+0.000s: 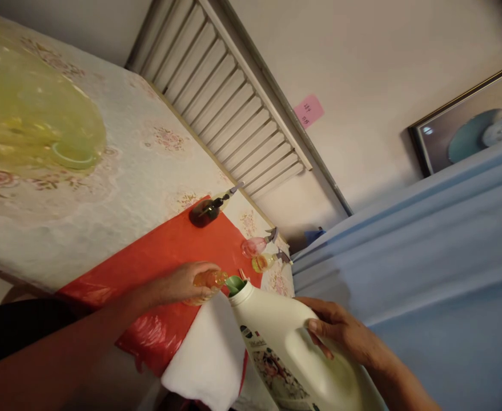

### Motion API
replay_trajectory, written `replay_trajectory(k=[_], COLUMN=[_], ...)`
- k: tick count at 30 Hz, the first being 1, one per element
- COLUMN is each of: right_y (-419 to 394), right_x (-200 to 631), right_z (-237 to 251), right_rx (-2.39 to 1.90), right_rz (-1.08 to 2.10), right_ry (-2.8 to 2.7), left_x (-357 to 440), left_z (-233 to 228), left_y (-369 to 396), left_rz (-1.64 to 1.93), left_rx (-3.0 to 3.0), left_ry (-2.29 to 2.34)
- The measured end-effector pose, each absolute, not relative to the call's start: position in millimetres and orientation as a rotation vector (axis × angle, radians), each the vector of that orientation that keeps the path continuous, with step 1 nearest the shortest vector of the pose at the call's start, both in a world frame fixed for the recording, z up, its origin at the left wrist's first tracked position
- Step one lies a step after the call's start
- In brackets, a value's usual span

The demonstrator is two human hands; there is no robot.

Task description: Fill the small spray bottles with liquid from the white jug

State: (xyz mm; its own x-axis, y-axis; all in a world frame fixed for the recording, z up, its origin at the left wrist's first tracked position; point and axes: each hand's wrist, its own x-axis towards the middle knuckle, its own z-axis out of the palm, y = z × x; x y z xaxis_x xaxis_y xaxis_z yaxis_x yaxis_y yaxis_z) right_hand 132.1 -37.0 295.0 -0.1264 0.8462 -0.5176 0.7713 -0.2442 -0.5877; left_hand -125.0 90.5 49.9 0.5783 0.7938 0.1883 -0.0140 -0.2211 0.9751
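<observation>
My right hand (340,331) is wrapped round the handle of a large pale jug (276,325) with a flower-printed label. The jug tilts left, and its green spout (235,284) meets the mouth of a small clear bottle (210,279) holding amber liquid. That bottle lies tilted in my left hand (186,282), its fingers closed around the body. Whether liquid is running between the two is too small to tell. Below them is a folded white towel (208,348), partly hidden by the jug, on a shiny red sheet (148,268).
A dark pump bottle (205,212) stands on the red sheet. Beyond are a pink spray bottle (254,246) and a yellow one (262,262). A yellow-green translucent bag (36,114) rests on the floral tablecloth (135,177). Blue curtain (426,274) hangs at right.
</observation>
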Motion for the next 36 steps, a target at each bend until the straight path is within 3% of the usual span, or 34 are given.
replay_trajectory(k=[36], right_y=[-36.1], right_x=[131.1], right_z=[296.7], right_rx=[-2.019], right_rz=[1.351], right_ry=[-1.877], left_x=[-124.9], left_z=[47.8], left_y=[91.0], left_rz=[0.855], left_rx=[1.661], left_ry=[0.664])
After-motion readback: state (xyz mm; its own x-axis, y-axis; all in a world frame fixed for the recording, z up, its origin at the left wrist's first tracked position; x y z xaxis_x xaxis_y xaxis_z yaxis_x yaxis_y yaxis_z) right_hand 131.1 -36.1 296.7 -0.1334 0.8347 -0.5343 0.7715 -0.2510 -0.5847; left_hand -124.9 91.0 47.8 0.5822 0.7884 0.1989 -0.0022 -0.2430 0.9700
